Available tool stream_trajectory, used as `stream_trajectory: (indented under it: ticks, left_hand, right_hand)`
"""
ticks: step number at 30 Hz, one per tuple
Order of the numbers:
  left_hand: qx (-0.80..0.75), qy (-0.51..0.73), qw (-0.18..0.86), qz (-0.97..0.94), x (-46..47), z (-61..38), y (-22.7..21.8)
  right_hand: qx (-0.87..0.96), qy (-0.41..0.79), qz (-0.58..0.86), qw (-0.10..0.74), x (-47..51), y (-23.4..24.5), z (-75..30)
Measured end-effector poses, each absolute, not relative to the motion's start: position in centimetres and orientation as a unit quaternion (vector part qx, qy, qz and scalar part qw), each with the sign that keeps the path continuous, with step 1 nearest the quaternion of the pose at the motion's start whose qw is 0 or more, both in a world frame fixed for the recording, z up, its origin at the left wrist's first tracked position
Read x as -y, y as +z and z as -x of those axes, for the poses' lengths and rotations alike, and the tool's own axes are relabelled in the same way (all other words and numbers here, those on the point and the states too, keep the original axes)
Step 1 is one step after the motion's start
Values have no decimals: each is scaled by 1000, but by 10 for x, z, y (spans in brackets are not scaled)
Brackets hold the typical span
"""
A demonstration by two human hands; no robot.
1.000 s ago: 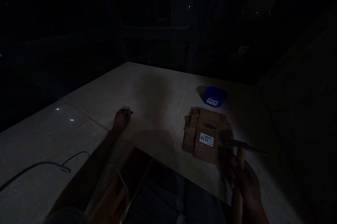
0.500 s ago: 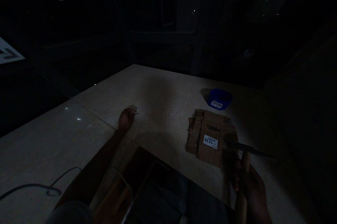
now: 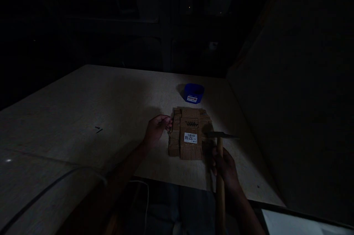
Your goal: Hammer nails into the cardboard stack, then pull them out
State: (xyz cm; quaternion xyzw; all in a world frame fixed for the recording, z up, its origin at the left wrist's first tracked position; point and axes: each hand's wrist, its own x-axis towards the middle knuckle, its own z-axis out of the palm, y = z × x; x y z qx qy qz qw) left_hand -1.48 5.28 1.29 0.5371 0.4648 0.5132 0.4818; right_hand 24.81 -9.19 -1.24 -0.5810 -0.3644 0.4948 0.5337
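Wooden-handled hammer (image 3: 220,154) upright in right hand (image 3: 225,167), left hand (image 3: 156,130) beside cardboard block (image 3: 189,133)

**A dim workshop bench**

It looks like a workshop: a broad pale desk (image 3: 83,102) in a dark room carries a wooden-handled hammer (image 3: 220,161), loose nails (image 3: 98,129), a labelled cardboard pad (image 3: 189,133) and a small blue tub (image 3: 193,92).

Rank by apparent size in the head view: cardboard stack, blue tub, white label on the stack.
1. cardboard stack
2. blue tub, farther from the camera, so its true size is less sure
3. white label
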Motion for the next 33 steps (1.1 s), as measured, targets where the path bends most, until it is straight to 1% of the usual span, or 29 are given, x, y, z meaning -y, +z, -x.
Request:
stream_trajectory:
  ticks: [4, 6, 13, 19, 26, 33]
  left_hand:
    - [-454, 450, 541, -547, -57, -31, 7]
    - [-462, 416, 546, -562, -61, -43, 1]
    - [-454, 382, 487, -641, -77, -46, -23]
    - [-422, 361, 471, -685, -86, -43, -33]
    - [-393, 387, 440, -708, -91, -43, -43]
    - [-355, 387, 324, -787, -92, -41, -40]
  right_hand:
    - [358, 494, 582, 538, 92, -14, -248]
    - [352, 496, 585, 537, 91, -14, -247]
    - [332, 497, 598, 535, 91, -14, -243]
    - [333, 503, 603, 523, 90, -15, -241]
    - [355, 485, 614, 512, 90, -15, -239]
    - [362, 488, 618, 499, 90, -18, -240]
